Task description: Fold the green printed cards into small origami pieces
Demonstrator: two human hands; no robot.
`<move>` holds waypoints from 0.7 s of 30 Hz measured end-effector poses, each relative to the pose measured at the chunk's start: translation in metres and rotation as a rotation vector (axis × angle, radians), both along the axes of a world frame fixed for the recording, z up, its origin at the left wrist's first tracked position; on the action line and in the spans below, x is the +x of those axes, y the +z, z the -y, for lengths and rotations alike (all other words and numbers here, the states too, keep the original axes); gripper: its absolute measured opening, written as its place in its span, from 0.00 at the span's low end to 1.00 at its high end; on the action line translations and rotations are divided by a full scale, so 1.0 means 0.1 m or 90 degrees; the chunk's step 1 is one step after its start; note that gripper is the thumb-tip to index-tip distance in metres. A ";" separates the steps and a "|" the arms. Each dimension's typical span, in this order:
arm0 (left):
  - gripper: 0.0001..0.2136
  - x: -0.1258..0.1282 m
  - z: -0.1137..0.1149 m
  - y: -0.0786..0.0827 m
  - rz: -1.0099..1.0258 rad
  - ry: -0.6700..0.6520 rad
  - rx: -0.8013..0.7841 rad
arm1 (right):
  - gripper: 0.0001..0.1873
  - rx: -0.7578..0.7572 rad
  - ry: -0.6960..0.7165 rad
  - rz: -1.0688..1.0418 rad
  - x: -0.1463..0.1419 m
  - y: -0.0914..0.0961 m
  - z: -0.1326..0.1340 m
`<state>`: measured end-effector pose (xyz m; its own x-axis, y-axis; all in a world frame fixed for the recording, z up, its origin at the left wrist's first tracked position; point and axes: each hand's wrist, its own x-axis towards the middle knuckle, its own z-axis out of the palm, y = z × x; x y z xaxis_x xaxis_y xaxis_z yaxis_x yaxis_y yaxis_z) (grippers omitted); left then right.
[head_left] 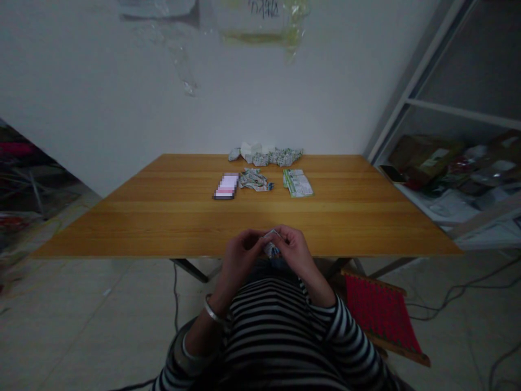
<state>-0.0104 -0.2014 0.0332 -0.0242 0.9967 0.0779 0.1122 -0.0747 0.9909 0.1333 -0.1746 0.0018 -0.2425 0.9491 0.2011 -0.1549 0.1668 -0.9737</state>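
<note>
Folding at the near edge of the surface (163, 217), with left hand (240, 254) and right hand (296, 251), fingers (285, 234) pinched tight on a paper (272, 247). Probably calling for a firm crease next.

Small folded paper slip (272, 247), white with blue print, held between left hand (240, 256) and right hand (299, 253)

Wooden table (163, 217): paper packets (298, 183), phone (226, 186).

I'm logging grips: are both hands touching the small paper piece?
Touching. Head view shows left hand and right hand pinching the small paper piece between them.
</note>
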 end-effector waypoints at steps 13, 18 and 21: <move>0.14 -0.03 -0.03 -0.07 -0.032 -0.052 0.006 | 0.22 -0.029 0.116 0.005 0.09 0.06 0.00; 0.15 -0.01 -0.03 -0.06 0.048 -0.093 -0.013 | 0.22 -0.071 0.080 -0.094 0.01 0.09 0.07; 0.14 0.00 -0.05 -0.12 0.022 -0.048 0.022 | 0.25 -0.031 -0.004 -0.083 -0.07 0.08 0.10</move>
<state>-0.0099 -0.1967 0.0216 0.0482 0.9925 0.1120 0.0700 -0.1152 0.9909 0.1267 -0.1843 0.0095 -0.2115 0.9597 0.1851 -0.2804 0.1219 -0.9521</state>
